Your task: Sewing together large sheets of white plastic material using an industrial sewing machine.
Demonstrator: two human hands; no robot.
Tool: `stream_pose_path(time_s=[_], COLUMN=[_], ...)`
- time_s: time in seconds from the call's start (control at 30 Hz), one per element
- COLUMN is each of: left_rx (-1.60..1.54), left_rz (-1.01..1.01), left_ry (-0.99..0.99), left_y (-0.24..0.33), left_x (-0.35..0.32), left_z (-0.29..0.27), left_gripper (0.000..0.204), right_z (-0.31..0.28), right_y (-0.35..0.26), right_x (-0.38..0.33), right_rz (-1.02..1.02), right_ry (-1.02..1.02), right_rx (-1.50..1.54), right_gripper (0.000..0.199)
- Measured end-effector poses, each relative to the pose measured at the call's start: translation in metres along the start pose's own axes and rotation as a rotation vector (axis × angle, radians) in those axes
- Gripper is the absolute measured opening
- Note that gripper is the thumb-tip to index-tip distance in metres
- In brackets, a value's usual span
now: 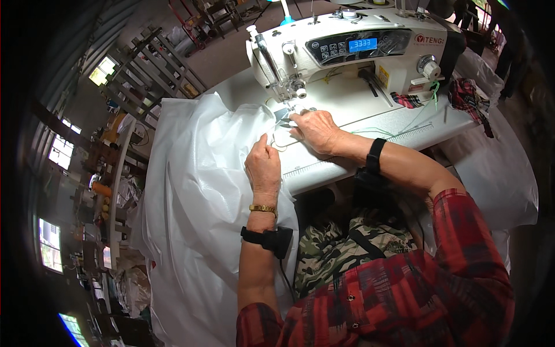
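Observation:
A large white plastic sheet (199, 150) drapes over the left of the sewing machine table and hangs down past my left arm. My left hand (263, 165) is closed on the sheet's right edge, thumb upward. My right hand (317, 130) is closed in a pinch close to the needle area of the white sewing machine (347, 34). What it pinches is hidden by the fingers. A small dark pointed piece shows just left of those fingertips, too unclear to name. A thin pale loop (281, 141) lies between my two hands.
Green thread (376, 130) trails across the table (352, 113) near a printed ruler strip. Dark tweezers-like tools (370, 81) lie under the machine arm. Plaid cloth scraps (469, 98) rest at the right. Another translucent sheet (497, 168) hangs on the right side.

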State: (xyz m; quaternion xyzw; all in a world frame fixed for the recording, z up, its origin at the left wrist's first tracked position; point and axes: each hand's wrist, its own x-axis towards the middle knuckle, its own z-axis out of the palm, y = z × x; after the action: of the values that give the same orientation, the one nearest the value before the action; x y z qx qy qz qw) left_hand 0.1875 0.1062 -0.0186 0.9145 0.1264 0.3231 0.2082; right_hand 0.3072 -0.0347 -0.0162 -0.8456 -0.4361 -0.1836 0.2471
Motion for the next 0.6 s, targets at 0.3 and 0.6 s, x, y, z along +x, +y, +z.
stream_pose_path(time_s=[0.3, 0.6], left_rx=[-0.028, 0.061], left_rz=[0.021, 0.181], left_ry=[0.065, -0.430], left_y=[-0.004, 0.020], left_x=[-0.001, -0.032], left_z=[0.008, -0.069], left_gripper=[0.031, 0.036], right_z=[-0.019, -0.026], right_y=[0.014, -0.047], right_x=[-0.019, 0.003], right_rz=[-0.033, -0.284], right_ry=[-0.073, 0.125], right_rx=[-0.093, 0.311], right_gripper=[0.023, 0.037])
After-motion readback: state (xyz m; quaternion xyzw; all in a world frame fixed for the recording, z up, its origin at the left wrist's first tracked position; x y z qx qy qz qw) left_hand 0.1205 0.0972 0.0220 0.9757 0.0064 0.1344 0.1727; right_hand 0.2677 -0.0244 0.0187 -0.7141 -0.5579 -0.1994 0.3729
